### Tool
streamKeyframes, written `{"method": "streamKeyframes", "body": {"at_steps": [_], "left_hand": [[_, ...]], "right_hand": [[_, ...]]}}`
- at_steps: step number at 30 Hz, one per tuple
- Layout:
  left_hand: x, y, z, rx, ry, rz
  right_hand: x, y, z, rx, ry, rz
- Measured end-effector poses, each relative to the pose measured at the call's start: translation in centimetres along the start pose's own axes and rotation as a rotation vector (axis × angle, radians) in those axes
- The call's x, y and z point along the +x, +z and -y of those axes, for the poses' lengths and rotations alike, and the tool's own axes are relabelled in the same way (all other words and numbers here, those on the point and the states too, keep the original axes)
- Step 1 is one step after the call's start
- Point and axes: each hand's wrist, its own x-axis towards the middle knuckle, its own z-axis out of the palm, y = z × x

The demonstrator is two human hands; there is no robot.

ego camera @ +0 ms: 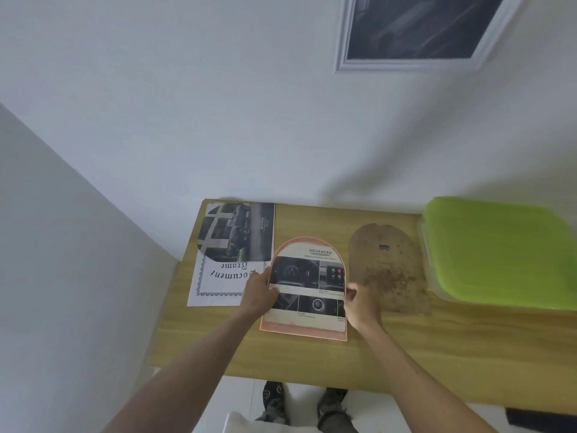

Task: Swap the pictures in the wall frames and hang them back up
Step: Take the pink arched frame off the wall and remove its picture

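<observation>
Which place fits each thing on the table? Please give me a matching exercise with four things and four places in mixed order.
Things:
1. arched pink frame
2. brown backing board
3. green lid
4. car brochure

Places:
A. far left corner of the table
B. right end of the table
C. between the two hands
D. just right of the right hand

Pairs: 1-C, 2-D, 3-B, 4-A

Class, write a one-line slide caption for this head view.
Both hands, left and right, fit an arch-cut print into a pink arched frame on a wooden table.
</observation>
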Motion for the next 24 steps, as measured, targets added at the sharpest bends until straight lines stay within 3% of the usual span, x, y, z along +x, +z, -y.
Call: {"method": "streamKeyframes", "body": {"at_steps": [9, 12, 18, 24], "left_hand": [[0.6, -1.1, 1.9, 0.087, 0.035, -0.016], [0.0, -0.7, 1.9, 0.101, 0.037, -0.068], [-1.2, 1.2, 2.4, 0.411, 0.117, -0.118], [-1.3, 2.4, 3.0, 0.35, 0.051, -0.029]], "right_hand": [[-1.8, 1.4, 1.5, -0.014, -0.005, -0.039], [-2.5, 1.9, 1.6, -0.156, -0.089, -0.047], [-3.4, 3.2, 2.1, -0.518, -0.122, 0.045], [-3.6, 4.5, 2.8, -0.318, -0.045, 0.086]]}}
